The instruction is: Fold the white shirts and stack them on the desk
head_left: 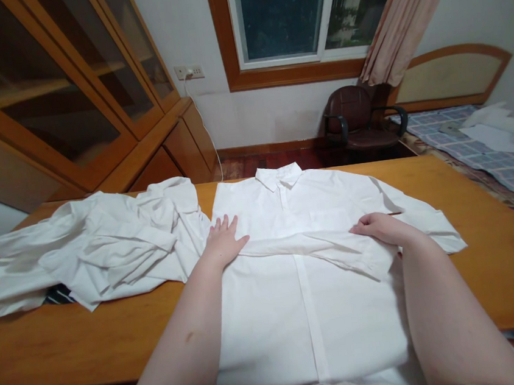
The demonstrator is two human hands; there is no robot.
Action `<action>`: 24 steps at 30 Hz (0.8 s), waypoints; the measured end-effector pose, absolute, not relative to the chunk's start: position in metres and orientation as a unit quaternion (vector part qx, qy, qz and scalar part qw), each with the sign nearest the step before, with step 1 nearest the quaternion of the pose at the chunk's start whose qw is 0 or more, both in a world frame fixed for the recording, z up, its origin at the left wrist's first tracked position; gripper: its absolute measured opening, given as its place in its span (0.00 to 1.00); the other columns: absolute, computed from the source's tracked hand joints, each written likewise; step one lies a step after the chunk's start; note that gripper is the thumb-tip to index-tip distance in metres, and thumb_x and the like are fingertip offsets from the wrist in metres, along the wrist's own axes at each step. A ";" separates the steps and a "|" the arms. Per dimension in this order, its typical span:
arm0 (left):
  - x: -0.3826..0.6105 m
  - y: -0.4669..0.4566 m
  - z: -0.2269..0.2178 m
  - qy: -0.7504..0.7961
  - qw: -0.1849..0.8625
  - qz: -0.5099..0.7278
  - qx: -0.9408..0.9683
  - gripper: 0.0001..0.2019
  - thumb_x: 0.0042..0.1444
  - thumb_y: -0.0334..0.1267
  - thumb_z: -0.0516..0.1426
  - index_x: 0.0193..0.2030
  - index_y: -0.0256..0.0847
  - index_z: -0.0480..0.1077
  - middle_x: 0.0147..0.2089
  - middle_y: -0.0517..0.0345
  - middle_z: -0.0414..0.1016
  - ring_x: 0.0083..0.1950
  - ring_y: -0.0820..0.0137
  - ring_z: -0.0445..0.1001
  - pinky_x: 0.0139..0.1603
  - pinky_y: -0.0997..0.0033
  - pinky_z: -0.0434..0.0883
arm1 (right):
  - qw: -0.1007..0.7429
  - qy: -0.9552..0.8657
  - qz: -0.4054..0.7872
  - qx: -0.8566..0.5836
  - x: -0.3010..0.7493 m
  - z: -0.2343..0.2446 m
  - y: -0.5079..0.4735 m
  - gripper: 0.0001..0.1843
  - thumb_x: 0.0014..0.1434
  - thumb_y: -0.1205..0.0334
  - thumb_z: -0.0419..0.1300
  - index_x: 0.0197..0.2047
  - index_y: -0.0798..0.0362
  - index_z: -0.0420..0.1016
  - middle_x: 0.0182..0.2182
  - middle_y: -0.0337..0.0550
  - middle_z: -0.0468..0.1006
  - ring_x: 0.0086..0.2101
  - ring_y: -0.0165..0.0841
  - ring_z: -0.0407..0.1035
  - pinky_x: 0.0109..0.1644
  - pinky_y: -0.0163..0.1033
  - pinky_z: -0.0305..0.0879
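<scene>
A white collared shirt (306, 310) lies flat, front up, on a wooden table (497, 253), collar away from me. One sleeve (318, 247) is folded across the chest. My left hand (223, 242) lies flat with fingers spread on the shirt's left edge, where that sleeve starts. My right hand (380, 227) rests on the folded sleeve near its cuff, fingers curled down onto the cloth. The shirt's other sleeve (425, 224) spreads out to the right.
A heap of crumpled white clothes (101, 245) covers the table's left part. A wooden glass-door cabinet (67, 96) stands at the left. Behind the table are a dark office chair (355, 121), a window with a curtain, and a bed (500, 148) at the right.
</scene>
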State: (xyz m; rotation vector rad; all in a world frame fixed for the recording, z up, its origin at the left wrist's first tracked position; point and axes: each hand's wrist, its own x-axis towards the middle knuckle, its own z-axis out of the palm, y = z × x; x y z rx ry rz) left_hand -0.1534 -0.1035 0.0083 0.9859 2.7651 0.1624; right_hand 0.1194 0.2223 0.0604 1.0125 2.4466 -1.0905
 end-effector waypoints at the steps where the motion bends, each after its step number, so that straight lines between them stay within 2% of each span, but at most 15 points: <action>1: -0.154 -0.104 0.007 0.937 0.102 0.054 0.330 0.38 0.56 0.57 0.49 0.70 0.40 0.48 0.72 0.42 0.40 0.72 0.48 0.38 0.67 0.47 0.45 | 0.134 0.847 -0.373 0.355 0.119 0.058 0.223 0.21 0.46 0.41 0.61 0.23 0.51 0.66 0.19 0.34 0.64 0.22 0.29 0.58 0.26 0.35 0.52; 6: -0.157 -0.102 0.005 0.952 0.095 0.022 0.292 0.39 0.58 0.61 0.44 0.71 0.41 0.44 0.73 0.43 0.36 0.72 0.50 0.36 0.68 0.49 0.45 | 0.148 0.859 -0.329 0.364 0.115 0.054 0.222 0.20 0.45 0.42 0.62 0.21 0.51 0.67 0.19 0.36 0.67 0.23 0.30 0.60 0.27 0.36 0.53; 9: -0.157 -0.098 0.005 0.959 0.089 0.001 0.270 0.39 0.59 0.61 0.42 0.71 0.40 0.42 0.73 0.43 0.35 0.72 0.53 0.35 0.68 0.52 0.44 | 0.158 0.867 -0.286 0.376 0.113 0.058 0.219 0.21 0.45 0.41 0.61 0.23 0.52 0.71 0.23 0.41 0.73 0.26 0.34 0.65 0.29 0.37 0.56; 13: -0.157 -0.097 0.005 0.961 0.084 -0.005 0.263 0.39 0.59 0.61 0.42 0.71 0.39 0.42 0.73 0.44 0.35 0.72 0.54 0.35 0.69 0.53 0.43 | 0.180 0.840 -0.368 0.355 0.116 0.067 0.217 0.29 0.45 0.36 0.60 0.35 0.54 0.77 0.33 0.47 0.79 0.33 0.40 0.72 0.34 0.39 0.63; 16: -0.157 -0.096 0.005 0.962 0.084 -0.004 0.260 0.39 0.59 0.60 0.42 0.71 0.39 0.42 0.73 0.43 0.35 0.72 0.54 0.35 0.69 0.53 0.43 | 0.188 0.847 -0.401 0.295 0.121 0.068 0.218 0.34 0.41 0.41 0.65 0.48 0.54 0.75 0.44 0.49 0.78 0.42 0.45 0.72 0.42 0.40 0.67; 19: -0.157 -0.096 0.005 0.962 0.081 -0.001 0.261 0.39 0.59 0.60 0.42 0.71 0.39 0.43 0.73 0.44 0.36 0.72 0.54 0.36 0.69 0.53 0.43 | 0.176 0.858 -0.385 0.290 0.126 0.065 0.220 0.41 0.39 0.47 0.67 0.56 0.54 0.71 0.54 0.52 0.73 0.52 0.48 0.67 0.53 0.41 0.64; 21: -0.157 -0.096 0.005 0.962 0.082 0.000 0.260 0.39 0.59 0.60 0.42 0.71 0.39 0.43 0.73 0.44 0.36 0.72 0.54 0.36 0.69 0.53 0.43 | 0.171 0.853 -0.404 0.284 0.128 0.064 0.221 0.40 0.41 0.46 0.66 0.57 0.55 0.71 0.56 0.51 0.71 0.54 0.48 0.66 0.55 0.42 0.63; 24: -0.158 -0.096 0.005 0.962 0.085 0.002 0.259 0.39 0.59 0.60 0.42 0.71 0.39 0.43 0.73 0.43 0.35 0.72 0.55 0.35 0.69 0.53 0.42 | 0.171 0.845 -0.423 0.279 0.128 0.063 0.223 0.35 0.45 0.43 0.63 0.53 0.54 0.73 0.54 0.51 0.73 0.52 0.47 0.68 0.53 0.42 0.64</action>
